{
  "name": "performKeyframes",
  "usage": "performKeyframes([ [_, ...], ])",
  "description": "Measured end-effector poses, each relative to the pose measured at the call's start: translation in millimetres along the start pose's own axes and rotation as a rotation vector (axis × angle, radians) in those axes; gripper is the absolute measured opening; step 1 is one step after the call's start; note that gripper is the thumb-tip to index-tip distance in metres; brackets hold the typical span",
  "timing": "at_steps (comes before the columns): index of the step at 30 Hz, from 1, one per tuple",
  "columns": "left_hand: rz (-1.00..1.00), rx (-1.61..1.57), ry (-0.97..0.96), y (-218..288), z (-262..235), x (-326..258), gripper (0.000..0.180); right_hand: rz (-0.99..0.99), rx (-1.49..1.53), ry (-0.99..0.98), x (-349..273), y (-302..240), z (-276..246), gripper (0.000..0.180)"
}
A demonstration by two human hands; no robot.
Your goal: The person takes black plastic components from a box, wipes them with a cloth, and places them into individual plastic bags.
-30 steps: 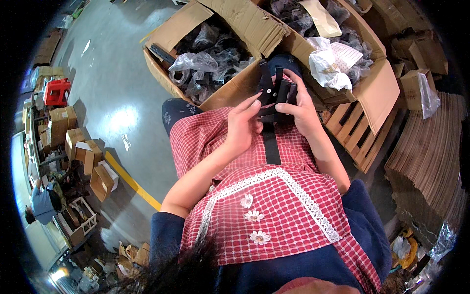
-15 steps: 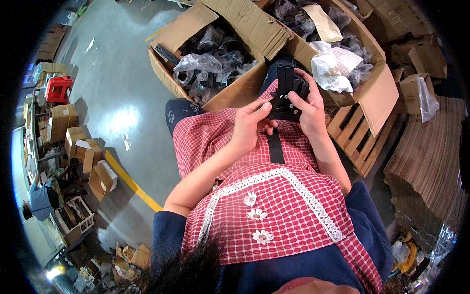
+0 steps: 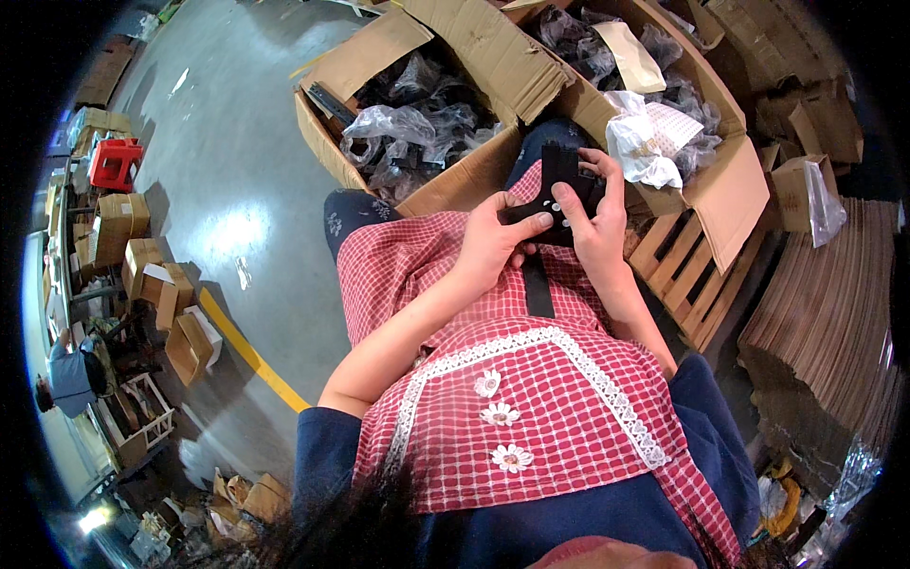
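Observation:
Over my lap I hold a bundle of flat black straps [image 3: 561, 169] with small round silvery studs on it. My left hand [image 3: 490, 239] grips its left side, thumb pressed on top and fingers mostly hidden beneath. My right hand [image 3: 597, 220] is wrapped round the other side, with the thumb laid near the studs. One black strip [image 3: 537, 287] hangs below the hands onto my red checked apron [image 3: 427, 275]. Just beyond my knees stands an open cardboard box [image 3: 455, 190] with dark pieces in clear plastic bags [image 3: 417, 128].
Right of that, a second open box [image 3: 720, 204] of bagged pieces rests by a wooden pallet [image 3: 697, 275]. Stacked flat cardboard [image 3: 825, 303] rises at the right. Across the floor, left of a yellow line [image 3: 248, 351], are small boxes [image 3: 190, 346], a red stool [image 3: 117, 164] and another person [image 3: 71, 379].
The fanned straps are now gathered closer together. My left thumb has moved right onto the bundle, and the right hand's fingers have curled in. The whole view has shifted slightly.

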State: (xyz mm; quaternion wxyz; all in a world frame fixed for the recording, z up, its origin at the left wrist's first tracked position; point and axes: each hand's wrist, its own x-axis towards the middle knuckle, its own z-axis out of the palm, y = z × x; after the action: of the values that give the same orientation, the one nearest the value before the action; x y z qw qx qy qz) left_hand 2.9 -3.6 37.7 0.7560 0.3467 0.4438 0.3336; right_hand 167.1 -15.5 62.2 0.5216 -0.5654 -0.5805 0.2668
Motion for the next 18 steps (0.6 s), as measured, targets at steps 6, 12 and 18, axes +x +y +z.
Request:
performKeyframes([
  [6, 0.060, -0.192, -0.034, 8.6, 7.2, -7.3, 0.020, 0.003, 0.076, 0.107, 1.5, -4.7, 0.9, 0.042],
  [12, 0.127, -0.270, -0.100, 15.7, 14.3, -15.0, 0.021, 0.006, 0.158, 0.142, -2.1, -9.8, -8.0, 0.038],
  [18, 0.140, -0.077, -0.118, 2.1, 11.7, -13.8, 0.021, -0.093, -0.046, 0.086, 5.1, -8.6, -14.5, 0.056],
])
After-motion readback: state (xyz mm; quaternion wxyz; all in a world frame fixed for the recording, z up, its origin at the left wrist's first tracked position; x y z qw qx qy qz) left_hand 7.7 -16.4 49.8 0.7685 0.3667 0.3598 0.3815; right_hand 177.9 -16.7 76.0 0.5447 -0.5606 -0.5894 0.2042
